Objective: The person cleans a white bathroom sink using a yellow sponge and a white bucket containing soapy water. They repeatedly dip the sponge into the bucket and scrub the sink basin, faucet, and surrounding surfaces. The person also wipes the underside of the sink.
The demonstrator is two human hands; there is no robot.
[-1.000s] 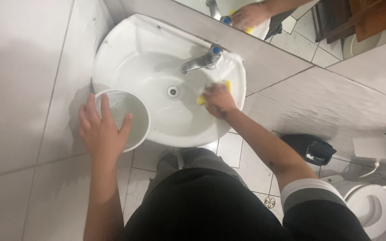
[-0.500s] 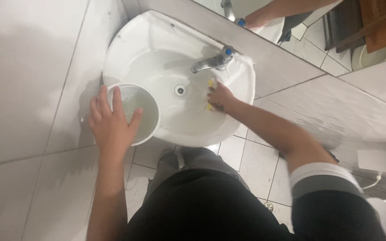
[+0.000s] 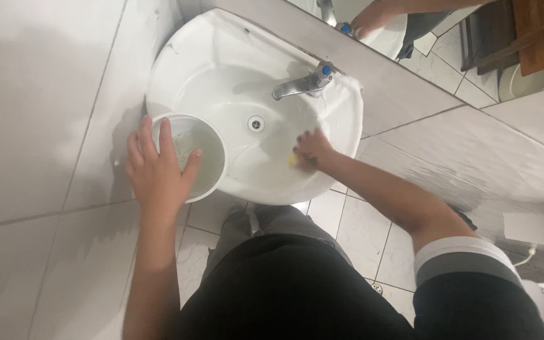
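Right hand [image 3: 313,151] has slid from beside the tap [image 3: 300,84] down to the near-right rim of the sink [image 3: 234,56]; scrubbing now covers the front edge. Its fingers are curled tight over a yellow sponge [image 3: 293,160], only 1 corner showing under the fingertips, so its long axis can't be read. Left hand [image 3: 158,173] stays on the white bowl [image 3: 206,182], fingers spread flat over the rim, thumb inside. Bowl sits upright, mouth up, on the sink's left rim.
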